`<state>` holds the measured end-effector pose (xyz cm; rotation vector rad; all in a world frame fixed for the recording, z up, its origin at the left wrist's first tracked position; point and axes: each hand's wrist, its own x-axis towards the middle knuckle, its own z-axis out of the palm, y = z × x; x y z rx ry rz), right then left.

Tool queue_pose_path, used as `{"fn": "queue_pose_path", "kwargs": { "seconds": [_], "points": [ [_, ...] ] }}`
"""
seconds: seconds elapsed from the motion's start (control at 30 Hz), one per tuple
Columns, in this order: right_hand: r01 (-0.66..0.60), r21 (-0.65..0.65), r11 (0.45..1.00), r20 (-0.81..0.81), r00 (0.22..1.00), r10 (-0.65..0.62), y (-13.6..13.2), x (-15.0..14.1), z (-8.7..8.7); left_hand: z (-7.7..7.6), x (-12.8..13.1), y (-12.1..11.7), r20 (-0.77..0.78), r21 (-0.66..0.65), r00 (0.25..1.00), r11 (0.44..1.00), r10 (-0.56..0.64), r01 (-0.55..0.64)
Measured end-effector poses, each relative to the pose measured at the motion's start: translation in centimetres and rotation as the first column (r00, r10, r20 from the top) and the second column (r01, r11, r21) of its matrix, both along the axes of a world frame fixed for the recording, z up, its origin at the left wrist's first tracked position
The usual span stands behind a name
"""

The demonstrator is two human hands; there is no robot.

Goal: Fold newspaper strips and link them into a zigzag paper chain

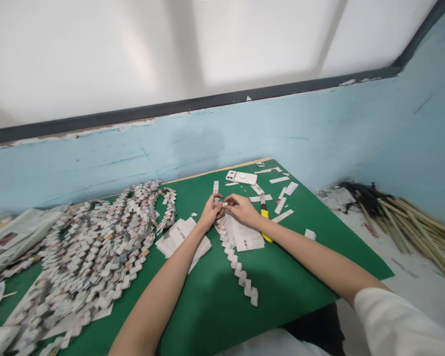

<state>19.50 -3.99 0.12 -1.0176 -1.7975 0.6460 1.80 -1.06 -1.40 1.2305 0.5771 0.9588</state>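
A zigzag chain of folded newspaper strips (238, 267) runs down the green table toward me. At its far end my left hand (212, 211) is closed, its fingers pinching the folded paper. My right hand (241, 208) meets it there, thumb and fingertips on the same end of the chain. The exact fold between the fingertips is too small to make out. Under and beside my right hand lie newspaper sheets (246, 235), and more cut sheets (183, 236) lie left of my left hand. A yellow-handled utility knife (265, 215) is partly behind my right forearm.
A large heap of folded-paper chain (107, 242) covers the table's left side. A white phone (242, 177) and loose paper strips (282, 200) lie at the back right. The table (330, 257) ends there; bamboo poles (419, 222) lie on the floor beyond. A blue wall (193, 148) stands behind.
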Motion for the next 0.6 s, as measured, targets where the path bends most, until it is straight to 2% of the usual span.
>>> {"fn": "queue_pose_path", "kwargs": {
  "seconds": [0.27, 0.47, 0.6],
  "points": [
    [-0.004, -0.028, 1.000, 0.007, 1.000, 0.004, -0.05, 0.00, -0.17, 0.71, -0.03, -0.37, -0.026, -0.059, 1.000, 0.998, 0.002, -0.003],
    [-0.017, -0.013, 1.000, -0.011, 1.000, 0.016, -0.22, 0.05, 0.05, 0.95, 0.13, -0.60, -0.033, -0.035, 0.999, 0.999, 0.011, -0.012],
    [-0.013, -0.084, 0.996, 0.020, 1.000, 0.015, -0.41, -0.14, 0.44, 0.87, 0.06, -0.59, -0.022, 0.008, 1.000, 1.000, 0.005, -0.004]
  ]
}}
